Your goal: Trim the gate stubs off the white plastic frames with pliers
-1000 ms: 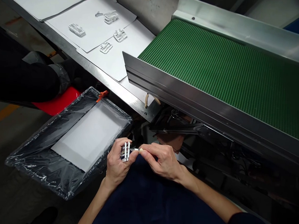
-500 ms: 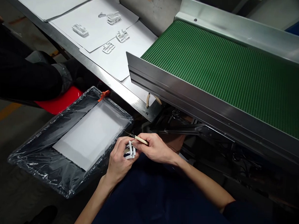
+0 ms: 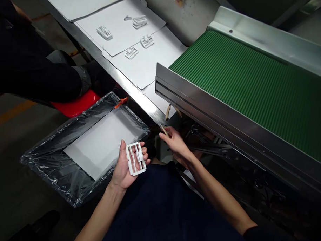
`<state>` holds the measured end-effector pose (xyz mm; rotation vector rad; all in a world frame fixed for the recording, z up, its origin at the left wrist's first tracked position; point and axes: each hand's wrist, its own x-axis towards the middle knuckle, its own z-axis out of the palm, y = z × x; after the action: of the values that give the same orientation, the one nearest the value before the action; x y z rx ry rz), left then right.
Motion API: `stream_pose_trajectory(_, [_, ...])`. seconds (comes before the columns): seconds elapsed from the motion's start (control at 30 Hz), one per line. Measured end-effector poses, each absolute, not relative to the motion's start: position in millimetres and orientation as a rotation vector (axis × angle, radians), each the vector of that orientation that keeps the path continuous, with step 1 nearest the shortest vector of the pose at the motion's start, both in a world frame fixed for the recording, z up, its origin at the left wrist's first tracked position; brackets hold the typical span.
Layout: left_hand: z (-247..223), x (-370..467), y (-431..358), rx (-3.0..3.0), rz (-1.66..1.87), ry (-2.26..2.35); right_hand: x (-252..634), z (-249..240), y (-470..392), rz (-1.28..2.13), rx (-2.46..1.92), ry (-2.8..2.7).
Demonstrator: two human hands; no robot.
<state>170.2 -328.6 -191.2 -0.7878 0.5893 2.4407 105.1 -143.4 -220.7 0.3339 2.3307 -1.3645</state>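
Note:
A white slotted plastic frame (image 3: 136,159) lies across the upturned palm of my left hand (image 3: 125,168), its fingers curled behind the far edge. My right hand (image 3: 177,144) pinches a thin pale-handled tool (image 3: 164,130) near the table's corner, apart from my left hand. Several similar white plastic pieces, such as one stack (image 3: 104,32) and a single piece (image 3: 147,41), rest on white sheets (image 3: 157,60) on the metal table.
Left of my hands is a tray lined with dark plastic (image 3: 50,169), holding a white sheet (image 3: 101,143) and an orange clip (image 3: 121,102). A green conveyor belt (image 3: 246,81) with metal sides stands right. A person's dark-clothed leg (image 3: 41,74) is beside a red seat (image 3: 76,104).
My hands have moved apart. The white frame now lies flat and face up on my left palm, while my right hand with the tool has moved right and up. The view has shifted slightly.

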Motion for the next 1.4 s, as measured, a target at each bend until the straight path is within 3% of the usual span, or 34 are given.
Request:
stream_pose_trajectory(0.3, [-205,163,-339,-0.852,2.462,0.560,-3,-280,-165,-1.295,0.469,2.526])
stream_pose_trajectory(0.5, [-212,155,-350,-0.901,2.478,0.571,-27,-269,-184,-1.200,0.324,2.611])
stream_pose_trajectory(0.7, [-226,143,-354,-0.904,2.473,0.548,17,-230,-215,-1.279,-0.478,1.708])
stream_pose_trajectory(0.87, [-230,138,-354,-0.958,2.421,0.541,28,-230,-229,-1.310,-0.357,1.459])
stream_pose_trajectory(1.13, [-240,117,-361,-0.990,2.459,0.612,-9,-261,-247,-1.470,-0.449,1.828])
stream_pose_trajectory(1.4, [-250,-6,-415,-0.651,2.436,1.372,-97,-319,-247,-1.402,-0.126,2.794])
